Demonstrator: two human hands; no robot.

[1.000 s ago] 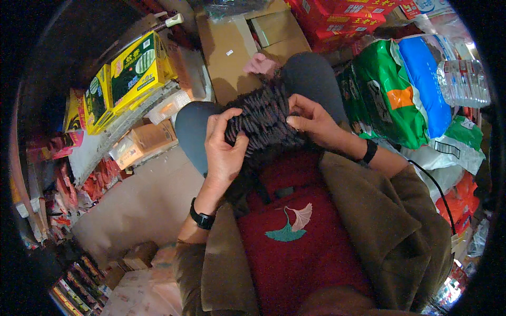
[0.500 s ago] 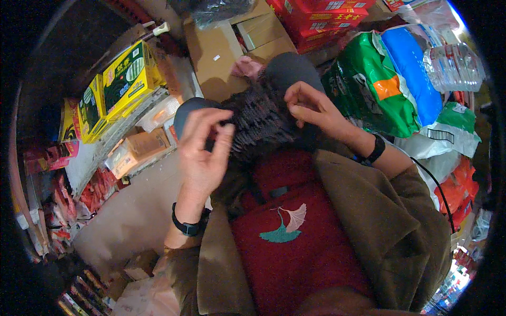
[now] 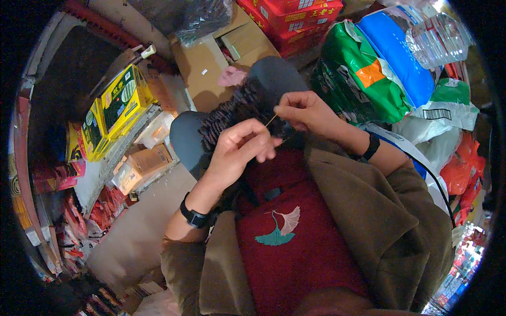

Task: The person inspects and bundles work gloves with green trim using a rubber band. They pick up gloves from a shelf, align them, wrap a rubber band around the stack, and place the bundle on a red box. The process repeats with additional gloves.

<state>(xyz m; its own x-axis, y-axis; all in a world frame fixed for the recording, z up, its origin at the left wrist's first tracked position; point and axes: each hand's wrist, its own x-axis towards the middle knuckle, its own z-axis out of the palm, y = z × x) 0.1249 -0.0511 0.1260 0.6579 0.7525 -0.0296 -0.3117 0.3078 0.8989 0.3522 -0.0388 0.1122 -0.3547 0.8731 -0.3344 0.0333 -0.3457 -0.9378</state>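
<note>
A thin yellowish strand (image 3: 271,119) runs taut between my two hands above my lap. My right hand (image 3: 308,111) pinches its upper end between thumb and forefinger. My left hand (image 3: 242,145) is closed at its lower end, with the fingers curled. A second fine line shows faintly below, near the left fingertips; whether it belongs to the same strand I cannot tell. Under both hands, a dark, fuzzy, ribbed textile (image 3: 226,118) lies across my lap between my grey-covered knees. The hands hide part of it.
An open cardboard box (image 3: 205,68) with pink cloth (image 3: 232,76) at its edge stands ahead, beside red cartons (image 3: 295,23). Yellow boxes (image 3: 124,97) sit on a ledge at left. To the right are green and blue packages (image 3: 353,73) and bottled water (image 3: 437,42).
My hands have come together from apart, and the yellowish strand now shows stretched between them. My left hand has moved right and turned inward. The whole view has shifted slightly.
</note>
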